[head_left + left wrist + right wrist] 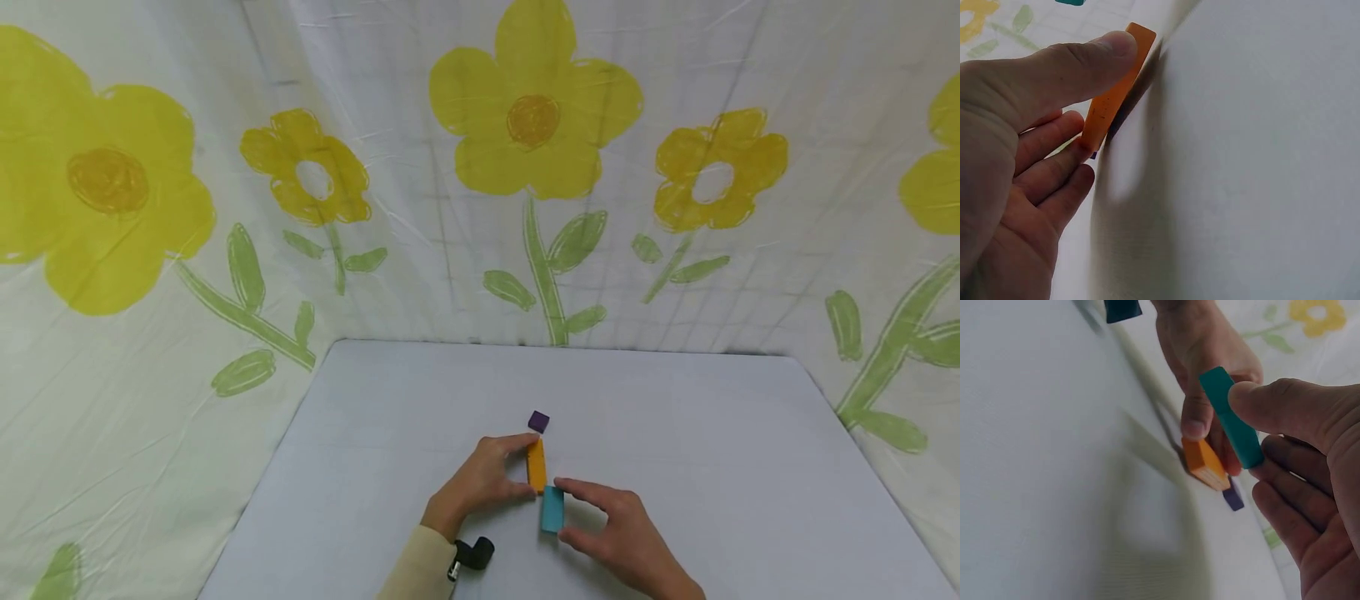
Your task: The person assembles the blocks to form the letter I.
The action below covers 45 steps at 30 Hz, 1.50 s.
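My left hand [486, 479] pinches an orange block [536, 467] by its two ends, thumb at the near end and a fingertip at the far one. Low over the white tabletop, the orange block [1116, 94] casts a shadow beside it in the left wrist view. A teal block [552, 509] is pinched lengthwise by my right hand [626, 533], close to the near end of the orange one. In the right wrist view the teal block [1230, 417] appears above the orange block [1205, 464]. A small purple block [538, 422] sits just beyond the orange block.
The white table [712, 433] extends on both sides of the hands. A curtain [405, 275] printed with yellow flowers hangs behind its far edge. A black camera [475, 553] is strapped to the left wrist, by a pale sleeve [420, 567].
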Each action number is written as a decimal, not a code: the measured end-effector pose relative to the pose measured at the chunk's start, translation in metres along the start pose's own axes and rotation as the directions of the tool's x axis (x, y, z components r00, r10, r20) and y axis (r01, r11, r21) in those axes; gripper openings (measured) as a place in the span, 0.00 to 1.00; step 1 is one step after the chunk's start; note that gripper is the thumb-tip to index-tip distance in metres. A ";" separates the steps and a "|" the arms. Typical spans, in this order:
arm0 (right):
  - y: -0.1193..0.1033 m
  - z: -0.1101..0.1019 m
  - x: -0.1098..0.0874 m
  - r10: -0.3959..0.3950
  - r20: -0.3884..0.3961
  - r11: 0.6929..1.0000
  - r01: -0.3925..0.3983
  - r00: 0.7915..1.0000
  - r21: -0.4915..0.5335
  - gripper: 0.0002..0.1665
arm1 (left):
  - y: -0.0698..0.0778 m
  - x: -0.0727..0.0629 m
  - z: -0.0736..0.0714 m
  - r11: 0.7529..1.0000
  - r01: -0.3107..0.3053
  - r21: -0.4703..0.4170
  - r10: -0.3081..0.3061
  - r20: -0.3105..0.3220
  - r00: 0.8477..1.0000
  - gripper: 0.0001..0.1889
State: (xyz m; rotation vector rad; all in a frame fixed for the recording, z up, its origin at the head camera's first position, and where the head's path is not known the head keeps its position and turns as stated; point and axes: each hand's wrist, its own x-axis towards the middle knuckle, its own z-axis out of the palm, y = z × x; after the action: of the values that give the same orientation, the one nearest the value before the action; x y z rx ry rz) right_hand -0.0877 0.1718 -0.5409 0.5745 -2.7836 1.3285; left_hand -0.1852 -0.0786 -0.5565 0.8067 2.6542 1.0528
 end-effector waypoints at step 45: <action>0.008 0.032 -0.007 0.028 0.151 0.996 -0.015 0.988 -0.085 0.38 | -0.005 0.002 -0.001 1.000 -0.004 0.000 0.004 0.041 0.999 0.44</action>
State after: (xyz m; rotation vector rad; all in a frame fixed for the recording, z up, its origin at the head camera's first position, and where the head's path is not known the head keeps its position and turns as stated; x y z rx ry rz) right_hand -0.0791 0.1546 -0.5683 0.6711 -2.9580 1.2129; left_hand -0.1894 -0.0815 -0.5591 0.8255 2.6194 1.0261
